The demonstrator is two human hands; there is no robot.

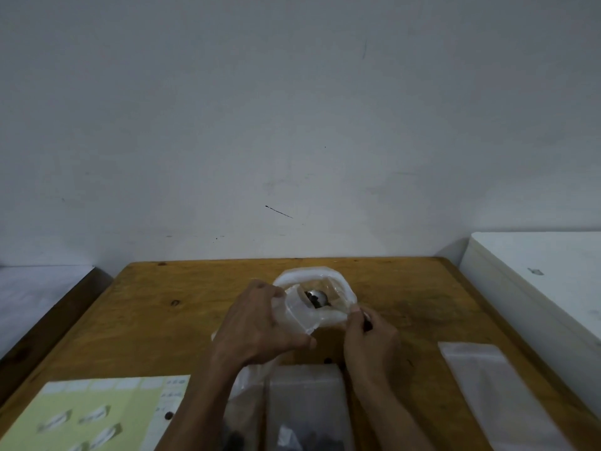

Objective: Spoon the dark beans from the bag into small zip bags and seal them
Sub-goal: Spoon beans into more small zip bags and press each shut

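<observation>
1. On the wooden tabletop (pixel 406 288), at its middle, stands your big white bag (pixel 338 281), mouth rolled open.
2. Your left hand (pixel 260 330) curls round a small clear zip bag (pixel 297 312) — its mouth tilted over the big bag.
3. Your right hand (pixel 369 340) pinches a spoon's handle; the spoon (pixel 317 297) carries dark beans (pixel 314 301) at the zip bag's mouth.
4. Near you lie more clear bags (pixel 305 405) — another flat at right (pixel 487 385).
5. A pale green sheet (pixel 97 415) lies at left.
</observation>
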